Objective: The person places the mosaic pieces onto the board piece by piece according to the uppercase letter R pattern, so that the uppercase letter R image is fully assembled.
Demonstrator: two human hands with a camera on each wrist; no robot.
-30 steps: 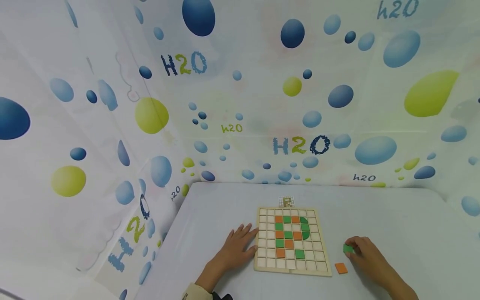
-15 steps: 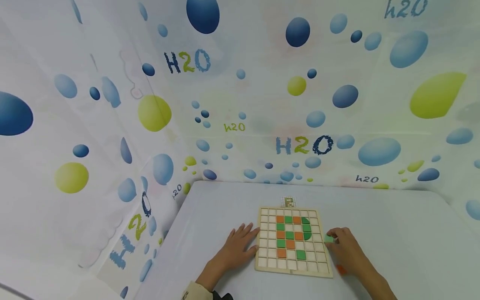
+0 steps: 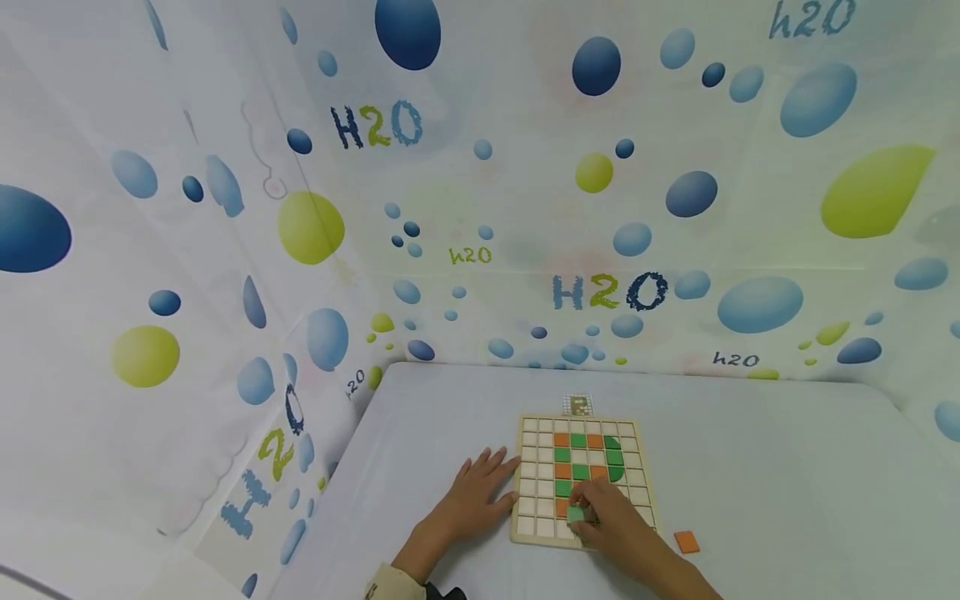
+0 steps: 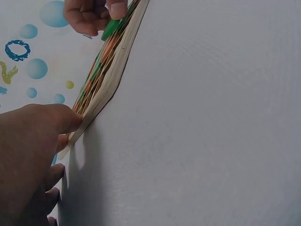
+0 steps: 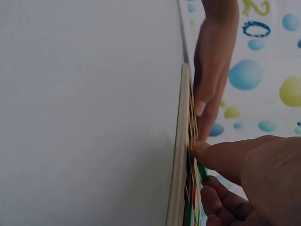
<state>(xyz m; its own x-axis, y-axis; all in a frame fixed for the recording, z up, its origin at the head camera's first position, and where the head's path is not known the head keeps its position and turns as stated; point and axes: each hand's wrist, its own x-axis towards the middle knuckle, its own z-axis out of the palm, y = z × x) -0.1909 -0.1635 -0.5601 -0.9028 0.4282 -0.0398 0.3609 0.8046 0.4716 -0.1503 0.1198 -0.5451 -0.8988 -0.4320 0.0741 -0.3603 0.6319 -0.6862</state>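
Observation:
A wooden grid board (image 3: 546, 542) lies on the table, with orange and green tiles set in some of its squares. Over its lower part, my right hand (image 3: 618, 527) pinches a green square tile (image 3: 575, 514) between thumb and fingers. The right wrist view shows this green tile (image 5: 202, 170) tilted on edge just over the board. My left hand (image 3: 474, 493) lies flat with spread fingers, its fingertips touching the board's left edge. The right hand hides several squares at the board's lower right.
One loose orange tile (image 3: 687, 542) lies on the table to the right of the board. A small pattern card (image 3: 577, 405) sits against the board's far edge. Behind the white table (image 3: 787, 467) hangs a sheet printed with blue and lime drops.
My right hand has carried the green tile leftward from the table on the right to the board's lower part. The left hand has stayed at the board's edge.

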